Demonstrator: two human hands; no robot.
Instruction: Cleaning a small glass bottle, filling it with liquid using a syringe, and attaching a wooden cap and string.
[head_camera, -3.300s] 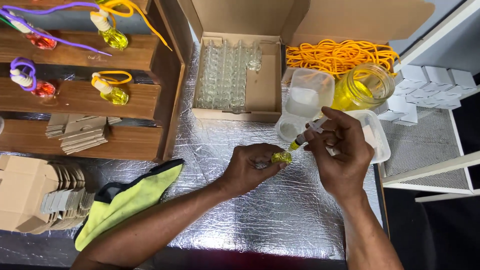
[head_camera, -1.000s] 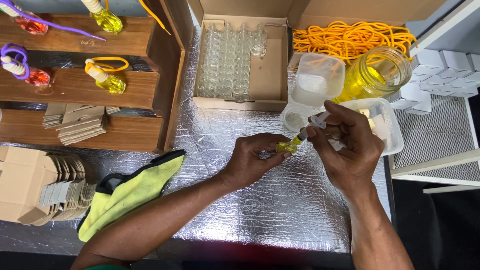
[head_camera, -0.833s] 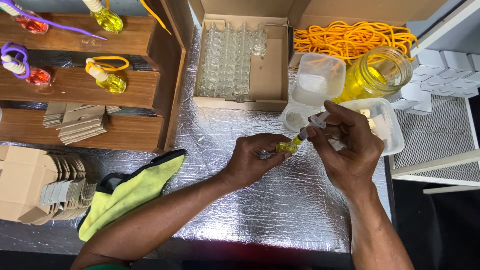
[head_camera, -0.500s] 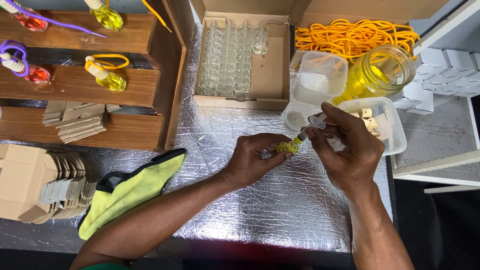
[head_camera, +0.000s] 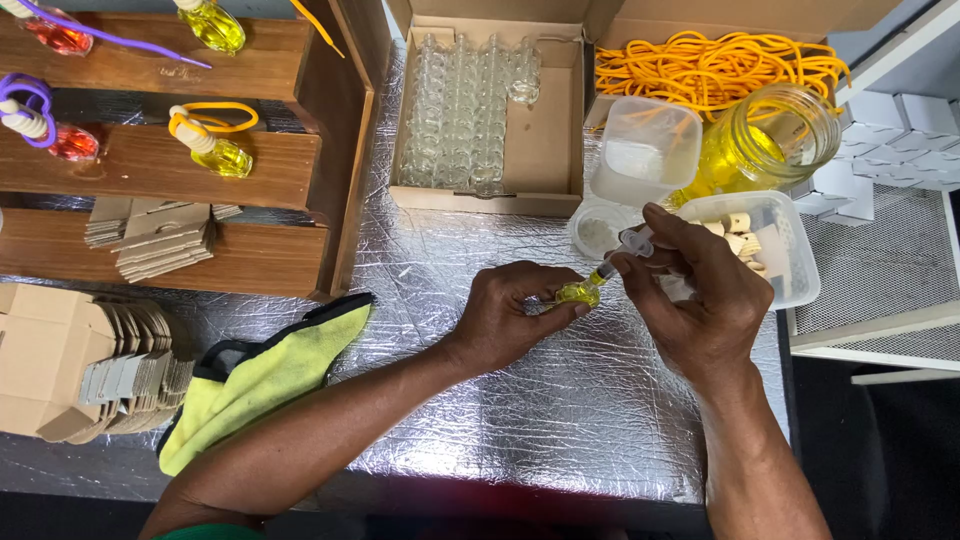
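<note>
Small glass bottle (head_camera: 578, 293), partly filled with yellow liquid, lies pinched in the closed left hand (head_camera: 515, 322) just above the foil-covered surface (head_camera: 480, 400), near its right edge. The right hand (head_camera: 705, 300) grips a syringe (head_camera: 622, 254) with its tip at the bottle's mouth; the step in hand appears to be filling, and it calls for a steady tip held in the narrow neck. Behind the hands stand a lidded plastic tub (head_camera: 645, 150), a glass jar of yellow liquid (head_camera: 765, 145), a tray of stoppers (head_camera: 755, 240) and a coil of orange cord (head_camera: 710, 65). A cardboard box of empty bottles (head_camera: 465, 105) sits at the far edge. Wooden shelves (head_camera: 150, 170) on the left carry finished bottles; folded cartons (head_camera: 60, 365) and a yellow cloth (head_camera: 265, 375) lie near the left corner.
</note>
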